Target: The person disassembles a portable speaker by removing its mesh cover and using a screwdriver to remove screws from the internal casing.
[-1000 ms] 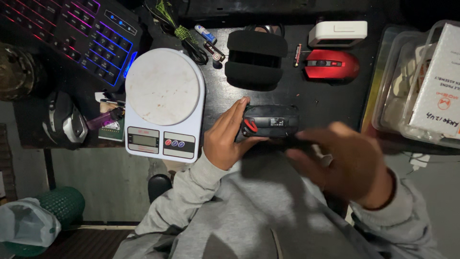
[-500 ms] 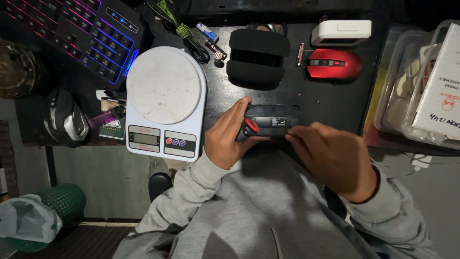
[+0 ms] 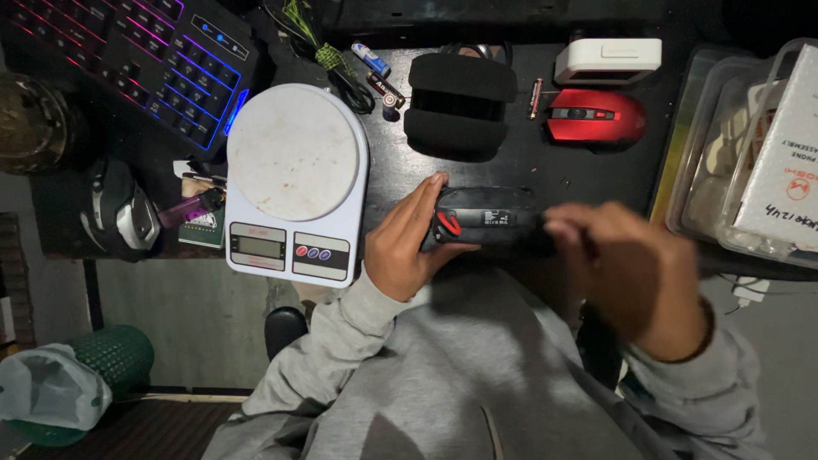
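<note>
Gripping black mouse underside-up in left hand, fingers wrapped on its left end, thumb under. Right hand closed over its right end; blurred, so exact pinch there unclear. Mouse held at near edge of desk, just above lap. Judgement: keep left hold firm and level, press with right fingertips only, avoid twisting near red tab. White kitchen scale just left, touching nothing of mine. Red mouse, loose batteries, black foam pads toward far edge. Lit keyboard at far left corner.
</note>
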